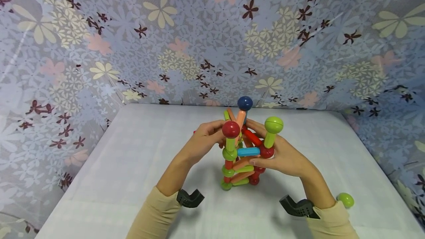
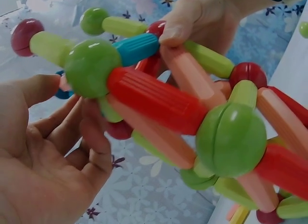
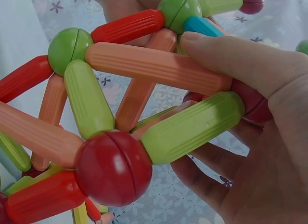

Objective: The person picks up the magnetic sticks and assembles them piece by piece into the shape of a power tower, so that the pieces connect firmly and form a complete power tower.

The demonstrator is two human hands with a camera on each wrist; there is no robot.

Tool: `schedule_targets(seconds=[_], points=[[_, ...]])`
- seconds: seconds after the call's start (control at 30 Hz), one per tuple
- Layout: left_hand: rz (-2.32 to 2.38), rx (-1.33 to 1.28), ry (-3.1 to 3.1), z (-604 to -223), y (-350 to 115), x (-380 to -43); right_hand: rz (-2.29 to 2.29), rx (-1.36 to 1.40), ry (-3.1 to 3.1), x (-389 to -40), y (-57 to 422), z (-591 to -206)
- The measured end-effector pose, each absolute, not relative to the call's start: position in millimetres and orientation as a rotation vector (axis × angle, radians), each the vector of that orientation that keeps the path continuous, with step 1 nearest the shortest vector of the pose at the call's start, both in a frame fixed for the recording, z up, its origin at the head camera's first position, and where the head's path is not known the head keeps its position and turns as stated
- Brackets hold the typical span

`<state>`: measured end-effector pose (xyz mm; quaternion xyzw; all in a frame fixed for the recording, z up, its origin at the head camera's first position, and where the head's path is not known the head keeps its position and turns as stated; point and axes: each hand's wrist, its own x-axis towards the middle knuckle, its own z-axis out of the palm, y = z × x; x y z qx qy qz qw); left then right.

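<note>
A tower of colored building rods and balls (image 1: pixel 248 152) stands on the white table between both hands. Its corners are green and red balls, joined by red, peach, green and blue rods. Up top are a dark blue ball (image 1: pixel 245 103), a red ball (image 1: pixel 230 129) and a light green ball (image 1: pixel 273 124). My right hand (image 1: pixel 289 154) grips the upper right corner, its thumb along the rods and its fingers behind. From the left, my left hand (image 2: pixel 53 161) holds the upper part with curled fingers near a green ball (image 2: pixel 92 68); its exact contact is partly hidden.
A loose green ball (image 1: pixel 345 200) lies on the white table (image 1: pixel 139 158) by the right sleeve. A small red piece shows behind the left hand. Flowered cloth (image 1: pixel 206 47) hangs behind and beside the table. Each wrist wears a black camera mount (image 1: pixel 190 198).
</note>
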<state>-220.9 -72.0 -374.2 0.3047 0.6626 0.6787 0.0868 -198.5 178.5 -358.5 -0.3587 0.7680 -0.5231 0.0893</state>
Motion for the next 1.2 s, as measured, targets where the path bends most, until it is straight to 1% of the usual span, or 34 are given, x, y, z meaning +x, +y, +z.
schedule_targets(seconds=[0.3,0.6,0.73,0.93,1.2], points=[[2.165,0.800,1.898,-378.7,-56.1,-223.9,-1.565,-1.040,2.272,-198.1,178.1,-360.2],[2.174,0.782,1.881,-377.5,-56.6,-224.3,-1.536,-1.075,2.313,-196.1,178.4,-355.9],[2.170,0.802,1.910,-375.8,-56.3,-224.0,-1.543,-1.098,2.287,-196.9,180.5,-356.1],[2.139,0.868,2.046,-376.2,-54.8,-225.6,-1.540,-1.211,2.308,-210.7,188.3,-373.8],[2.102,0.950,2.152,-374.9,-52.4,-226.5,-1.591,-1.253,2.190,-215.5,180.6,-381.9]])
